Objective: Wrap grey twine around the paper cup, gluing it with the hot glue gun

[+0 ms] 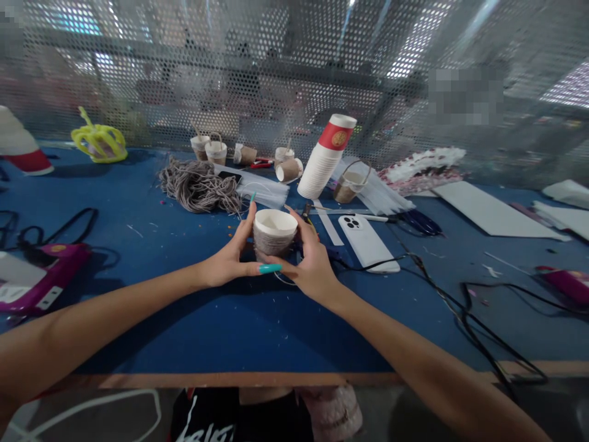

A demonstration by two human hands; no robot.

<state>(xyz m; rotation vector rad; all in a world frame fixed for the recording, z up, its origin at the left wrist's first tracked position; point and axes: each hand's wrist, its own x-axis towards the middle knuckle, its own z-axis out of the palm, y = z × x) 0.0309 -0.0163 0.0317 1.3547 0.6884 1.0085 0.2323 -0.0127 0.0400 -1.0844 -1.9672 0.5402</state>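
A small white paper cup [275,236], its outside wrapped in grey-brown cord, stands upright between my two hands near the middle of the blue table. My left hand [230,258] holds its left side, thumb with a long teal nail across the front. Around the right side curls my right hand [315,264], its thumb low at the front. Behind and to the left lies a heap of grey cord [197,187]. Part of the cup's lower front is hidden by my thumbs.
A leaning stack of paper cups [322,159] rises behind. Right of my hands lie a white phone [368,242] and black cables [427,276]. Several small wrapped cups, one a handled cup [350,184], stand farther back. A purple device [46,276] sits at left.
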